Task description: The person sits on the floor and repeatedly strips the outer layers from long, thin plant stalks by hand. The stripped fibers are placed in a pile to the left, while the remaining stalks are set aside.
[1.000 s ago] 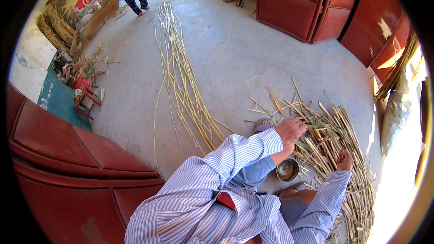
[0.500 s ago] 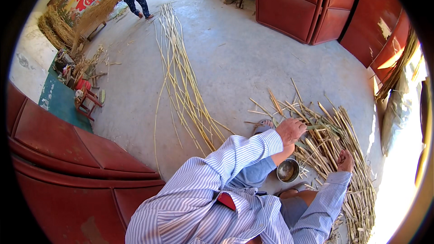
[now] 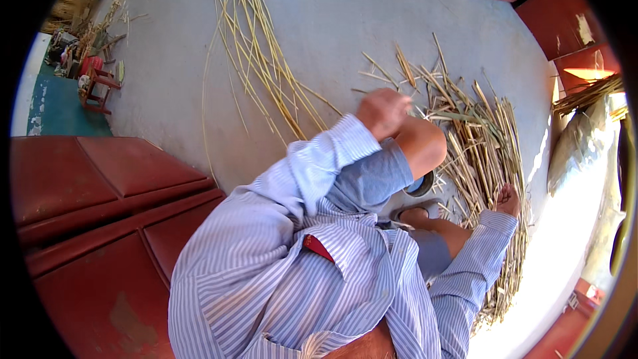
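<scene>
My left hand (image 3: 384, 113) is raised above my bent knee, blurred by motion. Its fingers look curled in, but whether anything is between them I cannot make out. Low over the heap of dry cut stalks (image 3: 495, 153) is my right hand (image 3: 508, 201), palm partly up and fingers loosely bent, with nothing visible in it. The heap runs along my right side, its stalks mostly lying lengthwise, with a few greenish leaves across the top. A round metal bowl (image 3: 429, 181) shows between my legs, partly hidden by the knee.
Long thin yellowish stems (image 3: 266, 46) lie spread on the concrete floor ahead to the left. A red padded panel (image 3: 106, 206) stands at my left. Farther left is a small red stool (image 3: 100, 90). A pale sack (image 3: 578, 149) leans at the right, by red panels.
My left hand has swung left, away from the stalk heap to above my knee. My right hand stays by the heap. The view has tipped downward, and the person at the back is out of it.
</scene>
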